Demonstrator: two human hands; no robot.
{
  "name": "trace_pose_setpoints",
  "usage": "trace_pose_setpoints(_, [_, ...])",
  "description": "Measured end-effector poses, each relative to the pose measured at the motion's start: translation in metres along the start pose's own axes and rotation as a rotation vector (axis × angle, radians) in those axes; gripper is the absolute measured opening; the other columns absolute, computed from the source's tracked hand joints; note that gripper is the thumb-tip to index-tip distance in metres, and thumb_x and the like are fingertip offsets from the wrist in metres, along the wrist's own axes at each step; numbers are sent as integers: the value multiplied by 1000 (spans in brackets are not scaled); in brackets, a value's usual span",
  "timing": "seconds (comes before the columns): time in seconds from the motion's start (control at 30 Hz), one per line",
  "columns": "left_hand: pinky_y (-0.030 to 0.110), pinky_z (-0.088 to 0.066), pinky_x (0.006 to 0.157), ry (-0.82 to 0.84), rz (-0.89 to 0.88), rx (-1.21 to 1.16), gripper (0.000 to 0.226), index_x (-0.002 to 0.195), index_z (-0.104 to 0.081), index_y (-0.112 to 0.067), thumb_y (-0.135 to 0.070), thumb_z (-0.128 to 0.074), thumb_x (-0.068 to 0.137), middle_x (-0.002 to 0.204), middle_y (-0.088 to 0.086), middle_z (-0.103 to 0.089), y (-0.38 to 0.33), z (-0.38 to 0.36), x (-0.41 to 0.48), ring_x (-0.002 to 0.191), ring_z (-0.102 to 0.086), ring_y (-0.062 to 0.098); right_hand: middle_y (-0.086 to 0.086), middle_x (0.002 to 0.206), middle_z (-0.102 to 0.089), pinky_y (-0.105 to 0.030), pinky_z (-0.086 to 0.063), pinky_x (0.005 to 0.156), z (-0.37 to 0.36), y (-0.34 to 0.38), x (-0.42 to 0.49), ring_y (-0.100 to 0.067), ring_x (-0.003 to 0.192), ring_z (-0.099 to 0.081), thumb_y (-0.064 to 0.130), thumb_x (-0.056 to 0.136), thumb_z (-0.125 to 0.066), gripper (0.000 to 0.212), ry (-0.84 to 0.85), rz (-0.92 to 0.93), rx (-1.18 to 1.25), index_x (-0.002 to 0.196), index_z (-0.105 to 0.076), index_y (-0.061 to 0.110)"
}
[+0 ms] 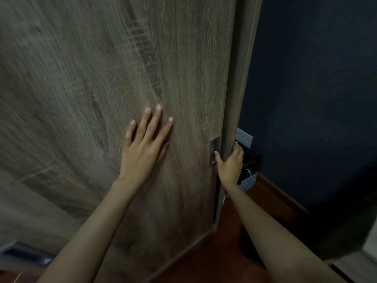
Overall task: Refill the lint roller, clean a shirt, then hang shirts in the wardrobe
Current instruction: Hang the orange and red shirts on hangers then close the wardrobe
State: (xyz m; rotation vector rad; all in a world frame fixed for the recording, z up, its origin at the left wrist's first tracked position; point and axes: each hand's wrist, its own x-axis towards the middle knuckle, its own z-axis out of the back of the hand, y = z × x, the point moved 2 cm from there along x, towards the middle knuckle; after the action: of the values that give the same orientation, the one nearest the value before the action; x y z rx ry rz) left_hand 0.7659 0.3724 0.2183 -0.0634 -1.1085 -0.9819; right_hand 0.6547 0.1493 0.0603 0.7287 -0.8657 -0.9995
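A tall wood-grain wardrobe door (102, 78) fills most of the view. My left hand (144, 144) lies flat on its face with the fingers spread, holding nothing. My right hand (231, 162) is wrapped around the door's right edge, thumb on the front beside a small recessed metal handle (214, 152), fingers hidden behind the edge. No shirt, hanger or lint roller is in view.
A dark blue wall (316, 99) stands to the right of the wardrobe. At its foot sits a patterned basket (250, 178) holding dark items. Reddish wooden floor (214, 258) runs below. A second recessed handle (24, 254) shows at the bottom left.
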Motion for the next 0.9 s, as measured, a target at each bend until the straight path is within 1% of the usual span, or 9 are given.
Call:
trace_pose_setpoints(0.07, [38, -3, 119, -7, 5, 15, 53, 150, -30, -26, -38, -44, 100, 160, 5, -16, -5, -3, 4, 150, -4, 19, -10, 143, -42, -43, -45, 101, 1, -9, 9, -25, 128, -45, 53, 84, -59, 79, 93, -35, 35, 145, -29, 12])
trace_pose_setpoints(0.17, [38, -1, 119, 1, 7, 18, 54, 150, -30, -26, -37, -45, 100, 160, 6, -16, -12, -6, 8, 150, -2, 19, -5, 127, -54, -44, -52, 89, 6, -19, 21, -21, 113, -55, 62, 82, -54, 70, 136, -8, 19, 132, -44, 15])
trace_pose_setpoints(0.27, [38, 0, 119, 12, 12, 6, 54, 151, -30, -26, -37, -45, 100, 160, 6, -15, -17, -9, 12, 150, -1, 19, -6, 117, -59, -41, -54, 82, 11, -24, 30, -21, 104, -59, 57, 83, -57, 59, 169, 16, -13, 122, -51, 13])
trace_pose_setpoints(0.43, [39, -1, 118, 4, 8, 38, 55, 150, -30, -26, -38, -45, 99, 160, 6, -14, -25, -13, 19, 150, -1, 19, -10, 113, -61, -40, -54, 79, 18, -24, 39, -22, 98, -60, 48, 86, -60, 50, 192, 53, -59, 118, -55, 10])
trace_pose_setpoints(0.5, [40, -3, 118, 4, 17, 29, 56, 150, -30, -27, -39, -48, 98, 160, 6, -14, -26, -13, 19, 150, 0, 19, -9, 110, -62, -40, -54, 77, 19, -24, 40, -22, 96, -61, 48, 86, -60, 47, 193, 71, -70, 114, -57, 10])
trace_pose_setpoints(0.7, [42, -7, 117, 47, 22, 22, 64, 151, -28, -27, -44, -52, 94, 160, 6, -15, -29, -14, 19, 150, -1, 20, -11, 105, -62, -39, -53, 75, 25, -21, 44, -23, 93, -62, 49, 86, -60, 50, 213, 94, -144, 111, -59, 7])
trace_pose_setpoints(0.9, [41, 2, 118, 96, 17, -4, 70, 152, -26, -26, -42, -57, 91, 161, 9, -15, -26, -11, 20, 150, 2, 21, -13, 102, -63, -39, -53, 74, 29, -15, 42, -26, 92, -62, 47, 86, -60, 47, 226, 102, -158, 109, -59, 5])
